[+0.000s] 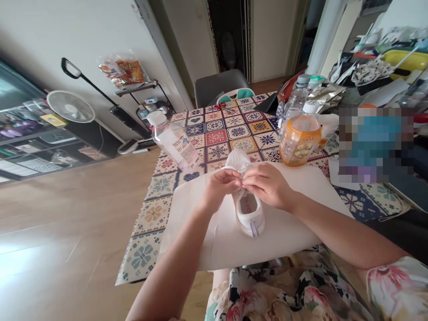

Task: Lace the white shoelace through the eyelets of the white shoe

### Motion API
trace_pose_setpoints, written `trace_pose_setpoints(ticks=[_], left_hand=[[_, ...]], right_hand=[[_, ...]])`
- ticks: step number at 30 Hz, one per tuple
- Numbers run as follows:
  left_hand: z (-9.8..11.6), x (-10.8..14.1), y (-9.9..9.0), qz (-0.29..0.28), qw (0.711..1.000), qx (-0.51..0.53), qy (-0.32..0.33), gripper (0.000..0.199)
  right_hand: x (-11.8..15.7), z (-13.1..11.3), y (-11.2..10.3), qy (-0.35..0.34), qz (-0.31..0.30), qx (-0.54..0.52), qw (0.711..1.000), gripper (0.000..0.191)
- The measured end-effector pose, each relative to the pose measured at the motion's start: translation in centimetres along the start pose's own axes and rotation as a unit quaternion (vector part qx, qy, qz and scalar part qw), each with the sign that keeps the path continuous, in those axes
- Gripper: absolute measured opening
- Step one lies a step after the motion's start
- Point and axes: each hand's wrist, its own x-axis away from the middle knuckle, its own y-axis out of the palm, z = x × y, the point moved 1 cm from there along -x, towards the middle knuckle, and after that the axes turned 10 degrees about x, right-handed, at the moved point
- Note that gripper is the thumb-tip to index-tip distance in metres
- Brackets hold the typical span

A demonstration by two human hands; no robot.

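A white shoe point(250, 223) rests on a white sheet point(190, 223), its heel toward me and its toe pointing away. Red marks show on the insole inside its opening. My left hand point(220, 186) and my right hand point(268, 183) meet over the front of the shoe, fingertips almost touching. Both pinch at the white shoelace point(241, 193), part of which shows just below the fingers. The exact pieces of lace between the fingertips are hidden, and the hands cover much of the shoe's tongue area.
A clear bottle with a white cap point(174, 145) stands at the left. An orange-labelled bottle point(300, 138) and a clear plastic bottle point(297, 100) are on the right. Red-handled scissors point(221, 106) lie at the far edge of the patterned tablecloth point(216, 138). Clutter point(374, 71) fills the right side.
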Motion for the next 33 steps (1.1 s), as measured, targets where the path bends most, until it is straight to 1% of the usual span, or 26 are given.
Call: trace_pose_setpoints(ticks=[2, 3, 5, 8, 10, 12, 14, 15, 18, 20, 22, 24, 26, 28, 29, 30, 31, 32, 33], left_hand=[[0.0, -0.2, -0.3, 0.009, 1.0, -0.006, -0.002, 0.037], [0.0, -0.4, -0.5, 0.017, 1.0, -0.016, 0.007, 0.037], [0.1, -0.7, -0.8, 0.036, 0.998, -0.05, 0.029, 0.035], [0.2, -1.0, -1.0, 0.066, 0.989, -0.12, 0.055, 0.033], [0.2, -1.2, -0.9, 0.085, 0.978, -0.168, 0.085, 0.033], [0.3, -1.3, -0.8, 0.103, 0.965, -0.206, 0.128, 0.034], [0.4, -1.3, -0.7, 0.109, 0.952, -0.235, 0.16, 0.034], [0.5, -1.2, -0.7, 0.105, 0.949, -0.248, 0.164, 0.033], [0.8, -0.8, -0.8, 0.083, 0.944, -0.27, 0.167, 0.026], [1.4, -0.4, -1.0, 0.079, 0.935, -0.277, 0.209, 0.02], [2.1, 0.3, -1.1, 0.059, 0.913, -0.3, 0.271, 0.014], [2.7, 1.0, -1.0, -0.004, 0.888, -0.347, 0.303, 0.023], [3.1, 1.5, -0.7, -0.082, 0.862, -0.398, 0.302, 0.027], [3.3, 1.8, -0.3, -0.131, 0.838, -0.443, 0.29, 0.022], [3.3, 1.9, -0.1, -0.14, 0.827, -0.464, 0.285, 0.019], [3.2, 1.9, 0.0, -0.14, 0.818, -0.48, 0.282, 0.016], [3.2, 1.9, 0.1, -0.136, 0.813, -0.492, 0.28, 0.014], [3.1, 1.9, 0.2, -0.131, 0.811, -0.499, 0.277, 0.013], [3.1, 1.8, 0.3, -0.128, 0.811, -0.502, 0.272, 0.012]], right_hand=[[-0.3, 0.2, -0.5, -0.002, -0.009, -0.034, 0.999, 0.012], [-0.4, 0.3, -0.8, 0.002, -0.027, -0.063, 0.998, 0.014], [-0.7, 0.6, -1.5, 0.009, -0.08, -0.119, 0.99, 0.019], [-0.8, 0.7, -2.2, 0.004, -0.154, -0.163, 0.975, 0.021], [-0.7, 0.8, -2.3, -0.01, -0.172, -0.174, 0.97, 0.02], [-0.7, 0.8, -2.2, -0.021, -0.175, -0.182, 0.967, 0.019], [-0.6, 0.9, -2.1, -0.027, -0.18, -0.192, 0.964, 0.019], [-0.6, 0.8, -2.1, -0.025, -0.186, -0.198, 0.962, 0.019], [-0.7, 0.7, -2.2, 0.006, -0.205, -0.215, 0.955, 0.018], [-0.7, 0.6, -2.4, 0.05, -0.206, -0.216, 0.953, 0.017], [-0.8, 0.6, -2.5, 0.075, -0.197, -0.186, 0.96, 0.021], [-0.8, 0.6, -2.4, 0.064, -0.194, -0.123, 0.971, 0.022], [-0.9, 0.6, -2.3, 0.036, -0.198, -0.069, 0.977, 0.02], [-1.0, 0.5, -2.3, 0.027, -0.197, -0.072, 0.977, 0.021], [-1.0, 0.4, -2.5, 0.032, -0.196, -0.108, 0.974, 0.023], [-1.1, 0.4, -2.7, 0.04, -0.204, -0.169, 0.963, 0.027], [-1.1, 0.3, -3.0, 0.041, -0.225, -0.253, 0.94, 0.033], [-1.1, 0.3, -3.3, 0.027, -0.258, -0.351, 0.9, 0.04], [-1.1, 0.3, -3.7, -0.004, -0.295, -0.447, 0.845, 0.046]])
